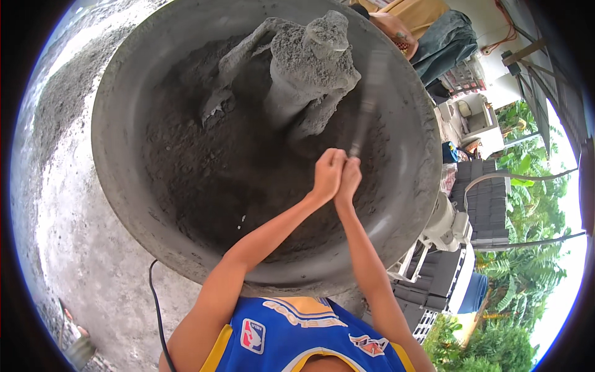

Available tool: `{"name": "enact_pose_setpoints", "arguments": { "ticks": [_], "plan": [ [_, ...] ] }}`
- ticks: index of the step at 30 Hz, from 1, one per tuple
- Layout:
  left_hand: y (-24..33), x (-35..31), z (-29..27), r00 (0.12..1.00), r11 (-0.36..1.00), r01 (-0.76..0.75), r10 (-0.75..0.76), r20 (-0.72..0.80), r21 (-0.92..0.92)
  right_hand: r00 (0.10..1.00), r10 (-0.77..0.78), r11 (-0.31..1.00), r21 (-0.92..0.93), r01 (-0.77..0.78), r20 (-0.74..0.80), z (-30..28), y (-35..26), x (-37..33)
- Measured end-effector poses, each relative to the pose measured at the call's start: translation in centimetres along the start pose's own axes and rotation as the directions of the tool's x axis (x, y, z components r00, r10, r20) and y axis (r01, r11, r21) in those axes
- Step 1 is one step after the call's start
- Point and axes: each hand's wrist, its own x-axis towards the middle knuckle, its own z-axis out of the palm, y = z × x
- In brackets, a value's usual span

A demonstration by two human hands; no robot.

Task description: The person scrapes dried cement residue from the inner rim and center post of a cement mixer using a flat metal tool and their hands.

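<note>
Two bare hands are at work over one big round grey pan (421, 186), and both are closed on the same single tool (364, 118): the left hand (327, 178) and the right hand (349, 180) sit side by side, touching, wrapped round the near end of its handle. That one tool slants up and away over the right part of the pan, beside the hub; its far end is so blurred that I can't make out its shape, or whether it touches anything. One thick hub (310, 68), caked in grey, stands in the pan, with at least two crusted arms reaching off it, one to the left and one low on the right. Dark powder (198, 180) lies all round it, with two small white specks (240, 222) showing nearer the person. One black cable (155, 297) runs down past the left elbow. The person wears one blue sleeveless top (285, 335) edged in yellow. Over on the right I count one other person (396, 31), partly hidden by the rim, one concrete basin (483, 118), and at least two stacks of grey blocks (486, 201).
</note>
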Motion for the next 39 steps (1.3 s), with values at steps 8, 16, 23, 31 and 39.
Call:
{"name": "enact_pose_setpoints", "arguments": {
  "ticks": [8, 16, 23, 31, 39],
  "plan": [
    [-1.1, 0.5, -0.6, 0.993, 0.984, 0.032, -0.011, 0.119, -0.173, 0.999, 0.040, 0.907, 0.421, -0.026, -0.025, 0.7, 1.4, -0.8],
    [-2.1, -0.7, -0.1, 0.960, 0.942, 0.215, -0.252, -0.120, -0.258, 0.925, 0.174, 0.956, -0.281, -0.077, 0.339, -0.3, 4.6, 0.0],
    [-0.5, 1.1, -1.2, 0.932, 0.967, 0.179, -0.107, 0.347, -0.184, 0.994, 0.101, 0.980, 0.175, -0.093, -0.035, 0.6, -1.6, -1.9],
    [-2.4, 0.5, -1.2, 0.980, 0.955, 0.106, -0.054, 0.189, -0.278, 0.993, 0.106, 0.981, 0.160, -0.114, 0.056, 0.7, -1.0, -1.7],
    [-3.2, -1.1, 0.1, 0.936, 0.889, 0.308, -0.346, -0.059, -0.340, 0.864, 0.402, 0.915, -0.094, -0.393, 0.303, -0.9, -1.4, -0.4]
  ]
}}
